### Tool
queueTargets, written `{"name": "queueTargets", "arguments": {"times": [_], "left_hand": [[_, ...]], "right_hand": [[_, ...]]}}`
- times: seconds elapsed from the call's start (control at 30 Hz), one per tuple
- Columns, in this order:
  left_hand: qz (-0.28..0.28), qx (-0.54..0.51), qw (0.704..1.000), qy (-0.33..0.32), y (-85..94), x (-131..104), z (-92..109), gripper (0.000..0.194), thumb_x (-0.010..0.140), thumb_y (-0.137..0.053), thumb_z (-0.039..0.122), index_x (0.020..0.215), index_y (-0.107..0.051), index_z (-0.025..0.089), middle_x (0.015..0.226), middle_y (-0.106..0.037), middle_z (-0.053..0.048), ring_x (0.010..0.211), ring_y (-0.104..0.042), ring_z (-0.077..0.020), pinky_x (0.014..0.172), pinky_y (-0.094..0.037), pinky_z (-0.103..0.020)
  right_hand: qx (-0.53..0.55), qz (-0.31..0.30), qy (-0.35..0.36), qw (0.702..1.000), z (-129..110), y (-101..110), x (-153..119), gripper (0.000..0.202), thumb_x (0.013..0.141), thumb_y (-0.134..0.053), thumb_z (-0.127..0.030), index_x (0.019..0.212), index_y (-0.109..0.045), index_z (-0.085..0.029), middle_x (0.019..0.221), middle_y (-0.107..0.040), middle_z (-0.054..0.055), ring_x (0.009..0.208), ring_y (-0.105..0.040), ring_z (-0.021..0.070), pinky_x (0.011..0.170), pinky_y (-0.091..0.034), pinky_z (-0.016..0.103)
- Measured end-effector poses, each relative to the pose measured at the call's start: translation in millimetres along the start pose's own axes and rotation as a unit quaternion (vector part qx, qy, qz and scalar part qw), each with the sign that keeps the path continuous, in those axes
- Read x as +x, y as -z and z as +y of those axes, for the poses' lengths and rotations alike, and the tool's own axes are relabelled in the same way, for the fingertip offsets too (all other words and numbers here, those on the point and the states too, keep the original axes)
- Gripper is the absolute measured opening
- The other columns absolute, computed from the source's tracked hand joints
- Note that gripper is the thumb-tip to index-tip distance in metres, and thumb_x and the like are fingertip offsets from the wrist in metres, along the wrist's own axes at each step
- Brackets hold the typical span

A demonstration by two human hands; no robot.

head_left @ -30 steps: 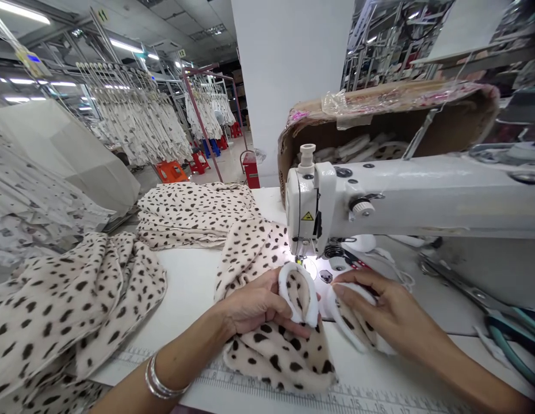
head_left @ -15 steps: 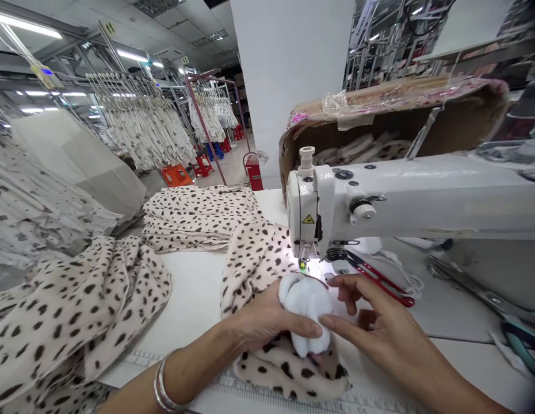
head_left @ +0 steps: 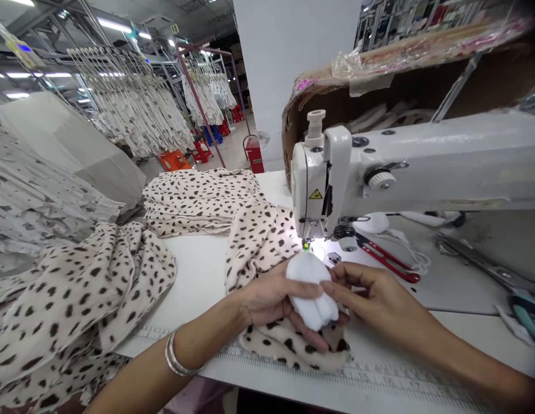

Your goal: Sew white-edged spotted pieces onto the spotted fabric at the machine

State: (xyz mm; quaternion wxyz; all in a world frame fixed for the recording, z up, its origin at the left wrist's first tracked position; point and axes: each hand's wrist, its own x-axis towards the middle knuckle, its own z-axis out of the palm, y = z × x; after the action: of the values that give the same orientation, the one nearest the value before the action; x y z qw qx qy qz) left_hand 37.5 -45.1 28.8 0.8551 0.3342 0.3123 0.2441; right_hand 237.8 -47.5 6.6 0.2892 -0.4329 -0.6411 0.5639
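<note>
A soft white padded piece (head_left: 311, 287) lies across the fingers of my left hand (head_left: 276, 299), whose thumb presses on top of it. My right hand (head_left: 371, 293) pinches the right edge of that piece between thumb and fingers. Both hands are just in front of the needle area of a white sewing machine (head_left: 440, 167). Under my left hand lies spotted cream fabric (head_left: 289, 345), and more of it (head_left: 261, 236) runs up to the lit presser foot.
Spotted fabric piles lie at the left (head_left: 77, 287) and back (head_left: 198, 201). Red-handled snips (head_left: 390, 259) and large scissors (head_left: 487, 264) are at the right. Behind the machine stands a cardboard box (head_left: 289, 126). A printed ruler (head_left: 379, 379) runs along the table's front edge.
The white piece has been turned and lies flatter and smoother in my left hand. My right fingers have closed onto its edge. The view has shifted, so the machine looks closer and higher.
</note>
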Motion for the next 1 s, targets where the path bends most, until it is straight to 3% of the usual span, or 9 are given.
{"name": "queueTargets", "arguments": {"times": [0.13,0.27,0.43,0.53,0.63,0.73,0.83,1.0], "left_hand": [[0.013,-0.029,0.999,0.006,2.3,0.8,1.2,0.046,0.081,-0.075,0.027,0.118,-0.055,0.009,0.095,-0.069,-0.017,0.086,-0.072,-0.0307,0.057,-0.064,-0.039],[0.03,-0.027,0.999,-0.008,4.6,0.7,-0.1,0.049,0.082,-0.075,0.022,0.124,-0.051,0.014,0.102,-0.068,-0.015,0.086,-0.072,-0.0281,0.058,-0.064,-0.038],[-0.006,0.044,0.999,0.01,1.2,-1.7,1.6,0.059,0.085,-0.068,0.054,0.126,-0.052,0.015,0.096,-0.068,-0.014,0.078,-0.07,-0.0272,0.054,-0.062,-0.04],[0.066,0.159,0.985,0.003,-2.9,-5.3,4.5,0.06,0.085,-0.061,0.063,0.118,-0.059,0.013,0.093,-0.068,-0.013,0.076,-0.067,-0.023,0.059,-0.06,-0.036],[0.133,0.208,0.968,-0.034,-5.4,-7.6,4.9,0.056,0.087,-0.059,0.063,0.116,-0.061,0.014,0.094,-0.066,-0.009,0.082,-0.063,-0.0189,0.071,-0.055,-0.03],[0.135,0.232,0.958,-0.099,-9.7,-8.5,2.8,0.048,0.09,-0.061,0.054,0.12,-0.059,0.017,0.097,-0.065,-0.006,0.086,-0.06,-0.017,0.076,-0.05,-0.027],[0.14,0.263,0.938,-0.178,-16.8,-9.6,0.6,0.039,0.093,-0.06,0.046,0.117,-0.059,0.016,0.098,-0.064,-0.006,0.088,-0.058,-0.0169,0.078,-0.048,-0.026],[0.127,0.243,0.93,-0.245,-22.5,-10.6,-2.4,0.03,0.089,-0.067,0.038,0.107,-0.058,0.015,0.096,-0.061,-0.005,0.088,-0.055,-0.0172,0.078,-0.045,-0.026]], "right_hand": [[0.004,-0.014,-0.019,1.0,-3.5,3.2,1.9,0.034,0.084,-0.065,-0.053,0.08,-0.062,-0.02,0.077,-0.062,0.001,0.071,-0.057,0.0165,0.061,-0.046,0.028],[-0.012,-0.037,-0.027,0.999,-8.3,5.1,-1.1,0.03,0.083,-0.067,-0.05,0.086,-0.063,-0.02,0.08,-0.064,0.002,0.072,-0.058,0.017,0.064,-0.046,0.029],[0.057,-0.07,-0.018,0.996,-7.5,7.0,-3.6,0.023,0.085,-0.067,-0.042,0.09,-0.061,-0.021,0.084,-0.065,0.001,0.075,-0.062,0.0171,0.068,-0.048,0.029],[0.067,-0.049,-0.014,0.996,-7.5,8.7,-4.2,0.025,0.084,-0.067,-0.044,0.087,-0.06,-0.02,0.083,-0.064,0.001,0.077,-0.06,0.0178,0.07,-0.047,0.03],[0.042,-0.038,-0.013,0.998,-8.5,9.4,-4.6,0.026,0.084,-0.066,-0.045,0.085,-0.061,-0.02,0.085,-0.064,0.002,0.08,-0.06,0.0187,0.073,-0.047,0.03],[0.018,-0.039,-0.006,0.999,-7.4,7.3,-6.4,0.027,0.086,-0.064,-0.047,0.091,-0.062,-0.021,0.091,-0.066,0.003,0.086,-0.064,0.0213,0.077,-0.05,0.032],[-0.034,0.0,0.021,0.999,-3.4,4.2,-9.0,0.028,0.089,-0.061,-0.049,0.095,-0.062,-0.022,0.094,-0.067,0.004,0.088,-0.064,0.0227,0.075,-0.051,0.031],[-0.121,0.059,0.116,0.984,0.7,2.2,-8.6,0.024,0.093,-0.056,-0.046,0.103,-0.064,-0.026,0.114,-0.064,0.007,0.108,-0.059,0.0258,0.086,-0.05,0.032]]}}
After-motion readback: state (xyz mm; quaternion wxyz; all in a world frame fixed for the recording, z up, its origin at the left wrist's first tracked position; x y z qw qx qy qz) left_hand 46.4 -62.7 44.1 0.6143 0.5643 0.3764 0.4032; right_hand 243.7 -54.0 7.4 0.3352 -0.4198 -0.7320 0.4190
